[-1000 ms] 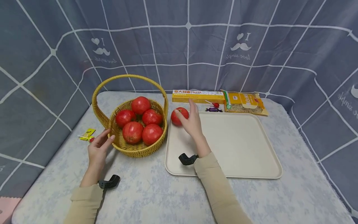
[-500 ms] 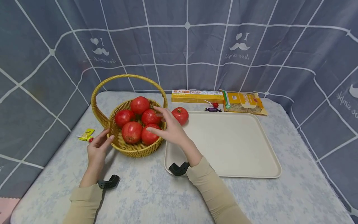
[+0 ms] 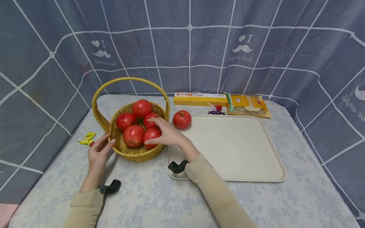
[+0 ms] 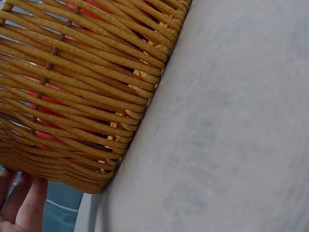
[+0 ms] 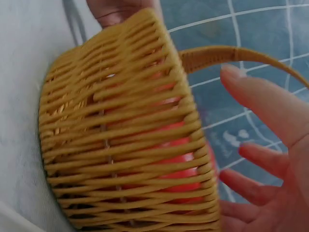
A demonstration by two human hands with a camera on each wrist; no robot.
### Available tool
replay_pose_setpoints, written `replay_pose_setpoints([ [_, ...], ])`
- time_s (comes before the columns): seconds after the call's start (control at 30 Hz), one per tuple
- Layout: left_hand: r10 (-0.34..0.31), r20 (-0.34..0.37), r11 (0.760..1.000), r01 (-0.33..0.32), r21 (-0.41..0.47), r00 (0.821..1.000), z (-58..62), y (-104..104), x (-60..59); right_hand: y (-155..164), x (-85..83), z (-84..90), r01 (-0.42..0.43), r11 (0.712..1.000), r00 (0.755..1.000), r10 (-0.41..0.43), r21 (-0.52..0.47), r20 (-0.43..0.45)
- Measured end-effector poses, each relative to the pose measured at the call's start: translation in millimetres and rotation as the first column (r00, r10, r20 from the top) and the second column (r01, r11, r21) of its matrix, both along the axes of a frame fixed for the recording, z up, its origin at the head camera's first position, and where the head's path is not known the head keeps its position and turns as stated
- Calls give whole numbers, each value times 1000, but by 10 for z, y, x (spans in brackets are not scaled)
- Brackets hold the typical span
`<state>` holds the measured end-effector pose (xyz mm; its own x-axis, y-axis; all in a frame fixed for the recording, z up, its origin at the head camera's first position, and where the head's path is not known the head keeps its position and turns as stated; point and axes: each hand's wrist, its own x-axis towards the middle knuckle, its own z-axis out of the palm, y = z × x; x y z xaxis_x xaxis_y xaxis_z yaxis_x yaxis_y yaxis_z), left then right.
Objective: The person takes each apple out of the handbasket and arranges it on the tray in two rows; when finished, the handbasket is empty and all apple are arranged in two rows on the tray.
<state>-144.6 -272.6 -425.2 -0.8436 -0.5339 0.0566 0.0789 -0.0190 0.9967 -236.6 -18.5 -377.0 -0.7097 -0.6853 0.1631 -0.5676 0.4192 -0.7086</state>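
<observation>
Ideally kept steady: one wicker basket (image 3: 138, 157), left hand (image 3: 98, 153) at its left, pinch indeterminable — right hand (image 3: 168, 134), thumb and fingers spread, best cupping the basket's front-right apple (image 3: 151, 133) squarely.

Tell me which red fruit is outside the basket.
The red fruit at the far left corner of the tray, right of the basket; the other five sit inside it.

- I observe a woven basket (image 4: 82, 92) filling the upper left.
- Red shapes (image 4: 46, 113) show through its weave.
- Left hand (image 4: 24, 205): fingertips at the rim.
- Pale surface (image 4: 227, 121) at right.
</observation>
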Motion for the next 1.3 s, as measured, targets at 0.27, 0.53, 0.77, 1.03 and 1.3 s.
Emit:
replay_pose_setpoints([
  [0.27, 10, -27, 1000, -10, -4, 1000, -36, 16, -31, -143, -151, 2, -139, 981, 990, 134, 139, 42],
  [0.53, -6, -5, 1000, 6, -31, 1000, -52, 52, -30, -198, -71, -38, -136, 969, 991, 135, 204, 17],
  [0.77, -13, 8, 999, 14, -33, 1000, -54, 41, -16, -108, 7, -129, -45, 999, 999, 45, -30, -21],
  [1.03, -17, -9, 1000, 17, -10, 1000, -51, 14, -11, 241, 111, 12, -33, 882, 999, 43, -471, 10],
  [1.3, 8, 4, 1000, -8, -23, 1000, -19, 0, -13, 718, 233, 511, 59, 761, 998, -53, -646, 28],
])
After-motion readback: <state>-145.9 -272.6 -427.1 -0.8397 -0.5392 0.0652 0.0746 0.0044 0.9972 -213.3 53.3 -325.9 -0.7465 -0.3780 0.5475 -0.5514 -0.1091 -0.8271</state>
